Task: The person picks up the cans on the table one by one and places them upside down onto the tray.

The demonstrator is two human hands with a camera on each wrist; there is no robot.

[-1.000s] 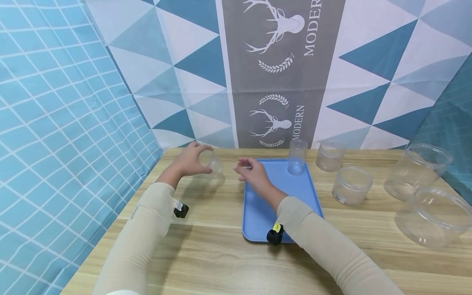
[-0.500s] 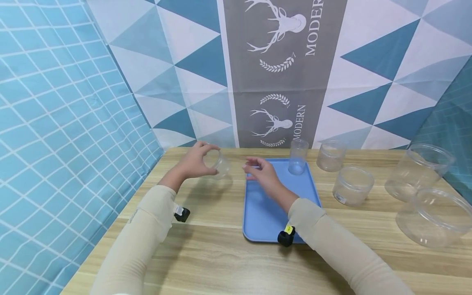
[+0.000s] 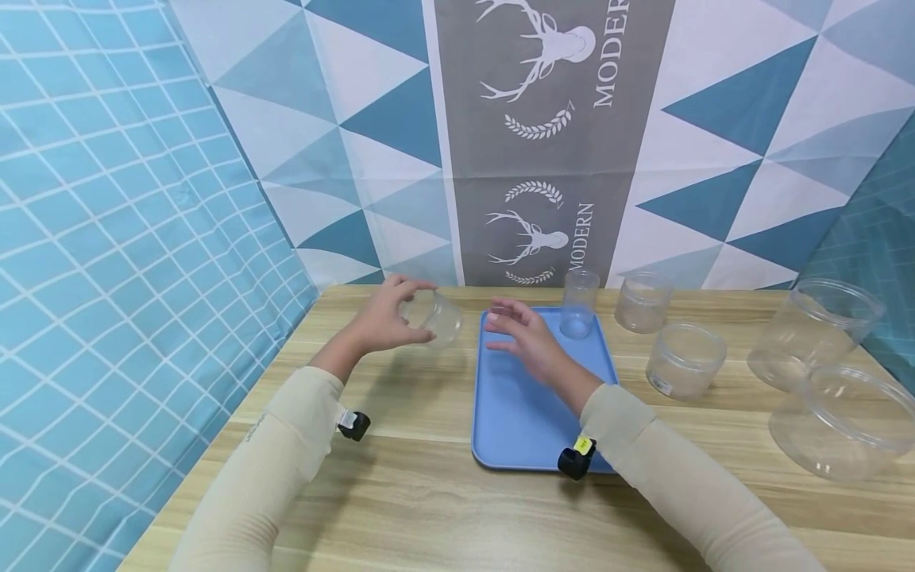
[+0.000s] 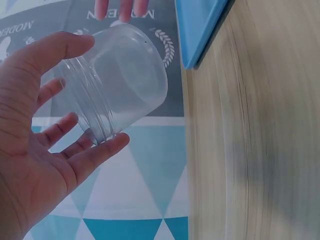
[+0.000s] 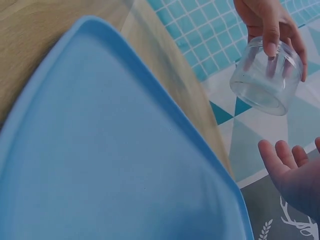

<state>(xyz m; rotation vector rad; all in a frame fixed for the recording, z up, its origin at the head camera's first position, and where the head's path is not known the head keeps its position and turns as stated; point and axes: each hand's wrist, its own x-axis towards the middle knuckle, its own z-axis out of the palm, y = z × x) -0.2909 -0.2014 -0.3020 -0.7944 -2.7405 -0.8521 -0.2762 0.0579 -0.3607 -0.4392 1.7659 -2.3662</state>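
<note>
My left hand [image 3: 382,322] grips a clear jar [image 3: 446,319] above the left part of the table. In the left wrist view, thumb and fingers hold the jar [image 4: 132,70] round its ridged neck; the jar is tilted, its base pointing away from the palm. My right hand [image 3: 529,342] hovers over the far left part of a blue tray [image 3: 529,421], fingers loosely bent and nothing in them. A gap separates it from the jar [image 5: 260,92] in the right wrist view. Toward the tray's back right corner stands a tall, narrow clear jar [image 3: 577,306].
Right of the tray are two small clear jars, one farther back [image 3: 643,306] and one nearer [image 3: 685,365]. Two wide clear jars [image 3: 808,338] stand at the far right. Patterned cloth [image 3: 529,159] rises behind the wooden table [image 3: 422,508].
The left hand has carried the jar rightward, toward the tray. My right hand has shifted right, farther over the tray, and its fingers have spread a little.
</note>
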